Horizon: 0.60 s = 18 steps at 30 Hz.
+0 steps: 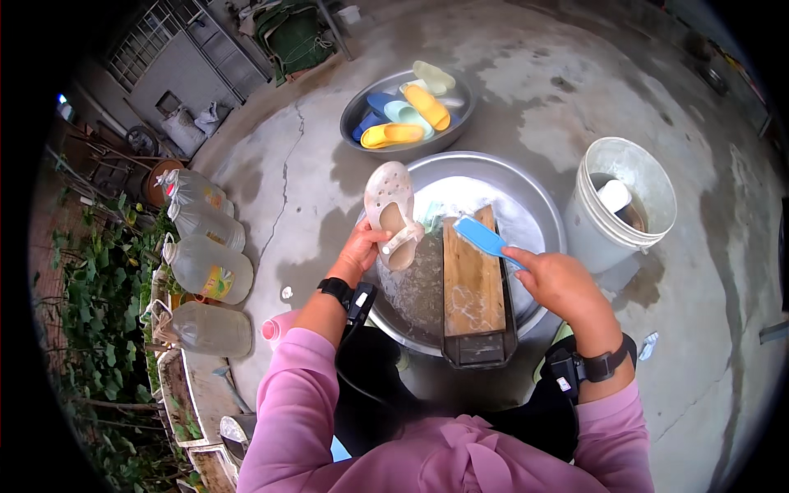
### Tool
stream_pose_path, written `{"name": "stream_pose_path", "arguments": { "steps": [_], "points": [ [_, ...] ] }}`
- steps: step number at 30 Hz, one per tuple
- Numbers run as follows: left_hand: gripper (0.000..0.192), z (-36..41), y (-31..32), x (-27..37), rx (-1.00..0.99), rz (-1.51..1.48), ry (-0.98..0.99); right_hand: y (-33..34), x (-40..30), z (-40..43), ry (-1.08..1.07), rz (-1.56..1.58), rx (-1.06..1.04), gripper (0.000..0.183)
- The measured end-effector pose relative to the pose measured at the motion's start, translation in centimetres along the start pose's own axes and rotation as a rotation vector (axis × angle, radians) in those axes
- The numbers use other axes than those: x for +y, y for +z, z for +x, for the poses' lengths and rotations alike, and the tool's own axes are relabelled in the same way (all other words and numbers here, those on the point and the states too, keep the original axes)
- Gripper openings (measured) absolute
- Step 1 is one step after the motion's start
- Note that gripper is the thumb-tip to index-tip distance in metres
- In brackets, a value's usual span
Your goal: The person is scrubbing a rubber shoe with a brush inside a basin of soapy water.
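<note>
A pale foam clog (pixel 389 203) with holes in its toe and a heel strap is held up in my left hand (pixel 360 246), over the left rim of a wide metal basin (pixel 548 215). My right hand (pixel 551 280) grips the handle of a blue scrubbing brush (pixel 479 236), its bristles hidden underneath. The brush is above the upper end of a wooden washboard (pixel 471 289), which leans in the basin with its dark lower end over the near rim. Sudsy water (pixel 404 308) lies around the board. A translucent greenish item (pixel 431 215) is in the foam.
Beyond stands a smaller metal basin (pixel 453 135) of yellow, blue and pale slippers (pixel 425 106). A white bucket (pixel 595 228) holds water and a white scoop (pixel 614 196). Large plastic jugs (pixel 209 271) line the left, and a pink bottle (pixel 278 326) is by my left forearm.
</note>
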<state>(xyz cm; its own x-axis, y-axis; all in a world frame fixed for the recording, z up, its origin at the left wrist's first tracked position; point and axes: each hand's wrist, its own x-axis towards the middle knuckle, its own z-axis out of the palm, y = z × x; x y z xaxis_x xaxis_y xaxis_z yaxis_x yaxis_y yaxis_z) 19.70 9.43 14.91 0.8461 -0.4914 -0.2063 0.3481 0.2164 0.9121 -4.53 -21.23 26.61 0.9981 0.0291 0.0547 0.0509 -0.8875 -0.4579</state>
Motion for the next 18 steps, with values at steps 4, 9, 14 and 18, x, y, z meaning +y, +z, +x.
{"name": "stream_pose_path", "arguments": {
  "steps": [4,9,14,18],
  "points": [
    [0.04,0.5,0.6,1.2,0.031,-0.018,0.139,-0.2,-0.2,-0.1,0.01,0.041,0.01,0.037],
    [0.048,0.9,1.0,0.5,0.023,-0.132,0.159,-0.2,-0.4,0.1,0.042,0.039,-0.022,0.036],
    [0.047,0.8,2.4,0.6,-0.009,-0.258,0.172,0.3,0.1,0.3,0.053,0.049,-0.034,0.037],
    [0.06,0.8,2.6,1.0,0.004,-0.326,0.165,0.7,0.1,1.0,0.06,-0.011,-0.08,0.037]
  ]
}}
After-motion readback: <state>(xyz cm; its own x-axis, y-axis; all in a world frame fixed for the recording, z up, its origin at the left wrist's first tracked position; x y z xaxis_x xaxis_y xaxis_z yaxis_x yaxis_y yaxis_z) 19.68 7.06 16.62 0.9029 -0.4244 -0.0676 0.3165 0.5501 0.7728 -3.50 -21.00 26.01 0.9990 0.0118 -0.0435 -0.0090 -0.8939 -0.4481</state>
